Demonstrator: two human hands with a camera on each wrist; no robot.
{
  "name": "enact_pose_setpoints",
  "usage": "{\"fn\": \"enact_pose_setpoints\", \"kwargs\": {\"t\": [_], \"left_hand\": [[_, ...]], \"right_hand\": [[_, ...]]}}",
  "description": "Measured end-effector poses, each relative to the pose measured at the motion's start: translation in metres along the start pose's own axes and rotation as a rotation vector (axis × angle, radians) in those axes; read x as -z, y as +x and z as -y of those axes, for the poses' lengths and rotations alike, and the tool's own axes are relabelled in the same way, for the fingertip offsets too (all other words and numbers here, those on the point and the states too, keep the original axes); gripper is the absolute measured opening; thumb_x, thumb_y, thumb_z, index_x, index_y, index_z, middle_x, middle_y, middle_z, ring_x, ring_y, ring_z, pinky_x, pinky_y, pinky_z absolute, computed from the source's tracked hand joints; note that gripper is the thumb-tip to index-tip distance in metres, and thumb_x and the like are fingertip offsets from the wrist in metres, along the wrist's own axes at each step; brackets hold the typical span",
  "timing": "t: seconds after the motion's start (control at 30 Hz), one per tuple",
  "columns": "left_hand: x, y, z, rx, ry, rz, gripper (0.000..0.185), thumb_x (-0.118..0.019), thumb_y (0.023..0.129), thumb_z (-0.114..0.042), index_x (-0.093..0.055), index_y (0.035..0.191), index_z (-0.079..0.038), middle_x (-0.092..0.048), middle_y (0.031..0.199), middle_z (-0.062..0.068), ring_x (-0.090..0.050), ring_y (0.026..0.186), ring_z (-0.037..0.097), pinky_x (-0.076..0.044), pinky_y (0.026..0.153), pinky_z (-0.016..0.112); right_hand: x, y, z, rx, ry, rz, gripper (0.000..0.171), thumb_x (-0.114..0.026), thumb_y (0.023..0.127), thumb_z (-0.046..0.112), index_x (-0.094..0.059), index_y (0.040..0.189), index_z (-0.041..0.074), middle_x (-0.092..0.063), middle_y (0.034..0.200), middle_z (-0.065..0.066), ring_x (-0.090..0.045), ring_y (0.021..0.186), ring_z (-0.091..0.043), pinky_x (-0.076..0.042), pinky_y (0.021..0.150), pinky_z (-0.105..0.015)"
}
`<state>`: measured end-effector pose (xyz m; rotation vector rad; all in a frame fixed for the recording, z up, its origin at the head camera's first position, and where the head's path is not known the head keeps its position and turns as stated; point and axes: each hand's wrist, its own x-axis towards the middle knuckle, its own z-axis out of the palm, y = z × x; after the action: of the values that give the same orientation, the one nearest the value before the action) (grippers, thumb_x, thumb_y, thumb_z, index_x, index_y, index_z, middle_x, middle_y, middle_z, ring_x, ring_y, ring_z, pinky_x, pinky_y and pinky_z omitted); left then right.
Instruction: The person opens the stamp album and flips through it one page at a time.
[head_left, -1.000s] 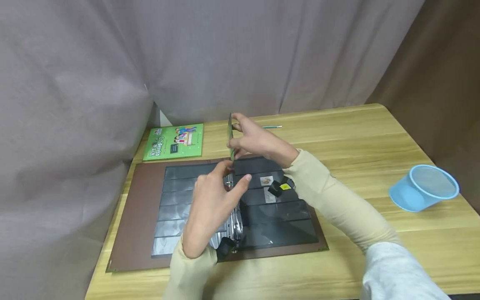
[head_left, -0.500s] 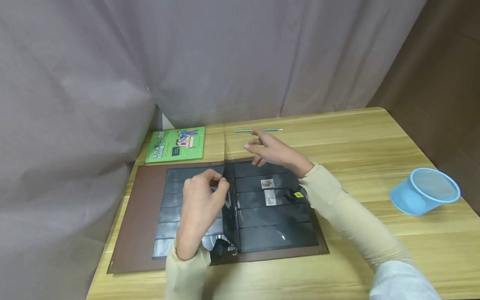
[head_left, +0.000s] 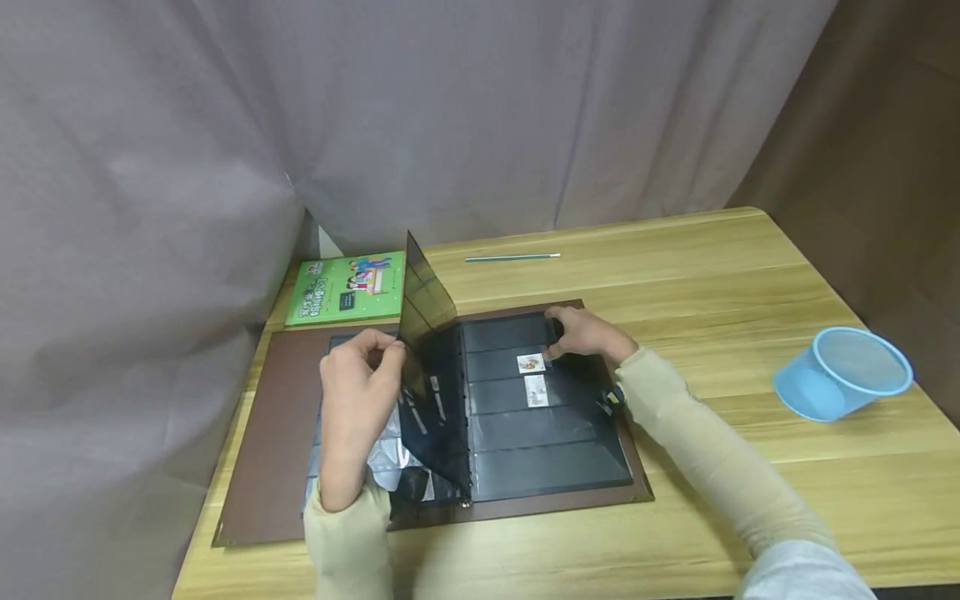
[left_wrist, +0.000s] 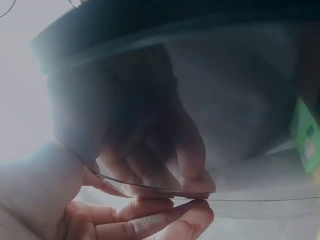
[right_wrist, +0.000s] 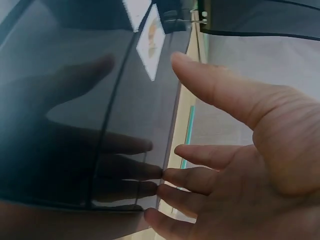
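A brown stamp album (head_left: 273, 417) lies open on the table. My left hand (head_left: 354, 404) pinches the outer edge of a dark, see-through pocket page (head_left: 426, 292), which stands raised from the ring spine. In the left wrist view the page's edge is between the thumb and fingers (left_wrist: 145, 220), and the page mirrors the hand. My right hand (head_left: 588, 335) is over the upper right of the black right-hand page (head_left: 536, 471), fingers spread and holding nothing. Close to its thumb is a small stamp with a picture (head_left: 531, 363); a paler stamp (head_left: 536, 391) sits in the row below.
A green book (head_left: 345, 287) lies behind the album at the left. Behind the album is a green pencil (head_left: 512, 257). A light blue mesh basket (head_left: 817, 379) stands tilted-looking at the right on the wooden table (head_left: 720, 283). Grey curtain hangs behind the table.
My left hand has turned the pocket page leftward, away from the right-hand page. My right hand has let go of that page and moved right and down onto the right-hand page.
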<state>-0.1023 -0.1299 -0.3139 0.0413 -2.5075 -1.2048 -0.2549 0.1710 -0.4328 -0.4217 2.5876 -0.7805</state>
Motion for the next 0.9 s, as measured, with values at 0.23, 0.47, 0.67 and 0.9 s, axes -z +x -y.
{"fn": "enact_pose_setpoints", "kwargs": {"t": [0.23, 0.47, 0.67, 0.9], "left_hand": [[0.016, -0.002, 0.007, 0.051, -0.007, -0.002, 0.017, -0.061, 0.094, -0.009, -0.075, 0.086, -0.005, -0.066, 0.068, 0.006, -0.056, 0.062, 0.020, -0.041, 0.053, 0.029], [0.024, -0.006, 0.017, 0.062, -0.001, -0.006, 0.016, -0.062, 0.095, -0.008, -0.076, 0.089, -0.002, -0.074, 0.080, 0.010, -0.064, 0.070, 0.020, -0.046, 0.060, 0.026], [0.034, -0.008, 0.032, 0.073, 0.022, -0.031, 0.015, -0.063, 0.096, -0.008, -0.076, 0.092, -0.001, -0.075, 0.085, 0.013, -0.062, 0.070, 0.021, -0.043, 0.058, 0.025], [0.046, -0.015, 0.049, 0.168, -0.068, -0.032, 0.018, -0.058, 0.100, -0.006, -0.075, 0.100, 0.000, -0.073, 0.085, 0.015, -0.059, 0.063, 0.011, -0.049, 0.057, 0.018]], "right_hand": [[-0.010, 0.001, -0.007, -0.016, -0.087, -0.006, 0.093, -0.087, 0.079, 0.012, -0.033, 0.148, -0.016, -0.024, 0.158, -0.034, -0.025, 0.146, -0.048, -0.026, 0.118, -0.055], [-0.012, -0.005, -0.011, -0.072, -0.123, -0.011, 0.098, -0.088, 0.079, 0.018, -0.029, 0.148, -0.019, -0.012, 0.160, -0.038, -0.014, 0.148, -0.050, -0.018, 0.120, -0.056], [-0.010, -0.010, -0.017, -0.028, -0.125, 0.031, 0.107, -0.089, 0.080, 0.025, -0.022, 0.150, -0.019, -0.007, 0.160, -0.038, -0.010, 0.149, -0.050, -0.019, 0.119, -0.058], [-0.014, -0.016, -0.026, -0.014, -0.128, 0.012, 0.109, -0.088, 0.080, 0.030, -0.021, 0.152, -0.017, -0.006, 0.162, -0.035, -0.008, 0.150, -0.049, -0.016, 0.119, -0.058]]}}
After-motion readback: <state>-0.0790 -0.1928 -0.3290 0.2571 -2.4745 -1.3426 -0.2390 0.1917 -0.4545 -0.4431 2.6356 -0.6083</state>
